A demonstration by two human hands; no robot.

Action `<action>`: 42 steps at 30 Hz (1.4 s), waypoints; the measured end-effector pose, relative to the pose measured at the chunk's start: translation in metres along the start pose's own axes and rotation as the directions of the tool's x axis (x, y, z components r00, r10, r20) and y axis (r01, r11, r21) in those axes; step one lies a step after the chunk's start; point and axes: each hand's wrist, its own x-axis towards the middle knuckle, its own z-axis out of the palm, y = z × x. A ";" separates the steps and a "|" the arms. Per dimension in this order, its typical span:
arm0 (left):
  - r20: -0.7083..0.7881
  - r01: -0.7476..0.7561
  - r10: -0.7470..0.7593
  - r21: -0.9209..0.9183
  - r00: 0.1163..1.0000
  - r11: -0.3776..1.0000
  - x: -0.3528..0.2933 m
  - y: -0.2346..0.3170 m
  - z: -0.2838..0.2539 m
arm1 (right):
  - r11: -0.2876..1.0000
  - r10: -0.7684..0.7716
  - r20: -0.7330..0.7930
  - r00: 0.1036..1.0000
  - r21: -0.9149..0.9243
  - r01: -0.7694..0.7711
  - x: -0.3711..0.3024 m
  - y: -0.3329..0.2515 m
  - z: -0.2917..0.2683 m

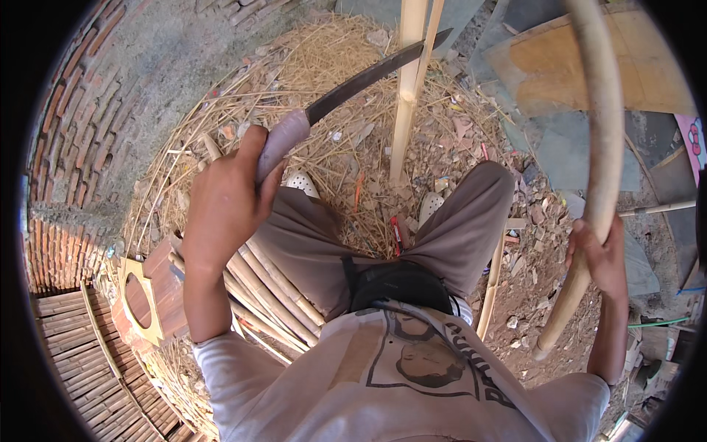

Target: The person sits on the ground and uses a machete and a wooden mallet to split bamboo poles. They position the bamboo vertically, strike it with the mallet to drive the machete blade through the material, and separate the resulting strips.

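My left hand point(224, 202) is closed tight round the handle of a long knife point(353, 85) — its blade points up and away from my knuckles. My right hand point(600, 254) grips a curved pale cane point(600, 169) that arcs above it — bamboo poles point(276, 287) lie just below my left wrist.

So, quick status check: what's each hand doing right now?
Left hand grips long knife, blade raised. Right hand holds curved bamboo pole. Split bamboo stick stands under the blade.
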 end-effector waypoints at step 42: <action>0.097 0.026 -0.027 0.006 0.995 1.000 -0.013 -0.005 0.040 | 0.953 0.294 0.239 0.925 0.004 -0.304 -0.041 0.044 0.020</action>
